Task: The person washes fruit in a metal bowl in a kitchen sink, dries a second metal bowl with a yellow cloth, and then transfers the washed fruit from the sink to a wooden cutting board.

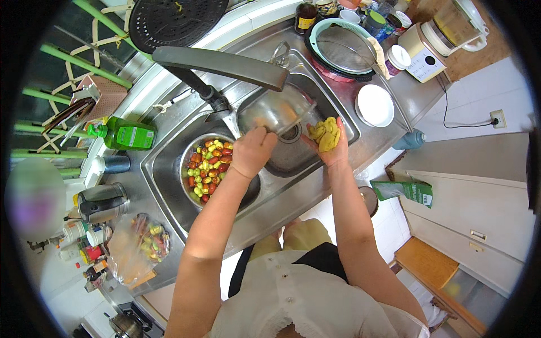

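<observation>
My left hand (253,150) grips the near rim of a clear, see-through bowl (277,110), which is tilted over the right basin of the steel sink (287,162). A wadded yellow cloth (327,133) lies in my right hand (334,145), its fingers curled round it, just right of the bowl. In the left basin stands a round metal bowl (183,179) full of red and green jujubes (209,167), partly behind my left wrist. The black faucet (219,67) reaches over the sink from the back.
A white bowl (375,105) and a mesh strainer (344,48) on stacked basins stand at the right. Green dish soap (131,133), an electric kettle (103,203) and a plastic bag of jujubes (152,241) are on the left counter. A blender (427,50) stands at the back right.
</observation>
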Demonstrator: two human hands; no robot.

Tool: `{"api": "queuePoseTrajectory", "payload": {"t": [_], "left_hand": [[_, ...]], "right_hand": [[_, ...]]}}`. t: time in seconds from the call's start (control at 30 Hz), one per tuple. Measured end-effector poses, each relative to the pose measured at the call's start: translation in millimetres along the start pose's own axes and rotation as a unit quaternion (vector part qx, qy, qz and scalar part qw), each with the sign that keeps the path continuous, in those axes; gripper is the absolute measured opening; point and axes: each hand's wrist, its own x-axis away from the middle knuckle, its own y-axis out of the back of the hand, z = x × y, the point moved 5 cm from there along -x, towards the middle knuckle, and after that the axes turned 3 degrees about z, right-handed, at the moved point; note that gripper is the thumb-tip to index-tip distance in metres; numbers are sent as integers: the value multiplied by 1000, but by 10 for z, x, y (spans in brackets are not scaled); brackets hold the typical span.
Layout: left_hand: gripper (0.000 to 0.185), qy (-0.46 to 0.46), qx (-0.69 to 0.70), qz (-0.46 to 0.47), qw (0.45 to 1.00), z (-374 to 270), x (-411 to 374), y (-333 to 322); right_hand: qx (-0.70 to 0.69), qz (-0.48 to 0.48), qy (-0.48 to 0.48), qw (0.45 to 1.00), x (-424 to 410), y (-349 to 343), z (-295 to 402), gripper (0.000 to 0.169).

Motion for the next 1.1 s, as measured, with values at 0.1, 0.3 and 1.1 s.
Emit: {"api": "queuePoseTrajectory", "payload": {"t": [0.1,0.3,1.1], "left_hand": [[15,-40,33,-8,999,-206,-87,129],[18,-99,67,-95,988,-647,-183,596],[17,-220,25,-165,961,-1098,-140,1074]], "right_hand": [[12,-8,61,998,-130,258,152,29],[68,-64,166,982,-107,-42,248,30],[207,-34,107,972,329,-208,468,31]]}}
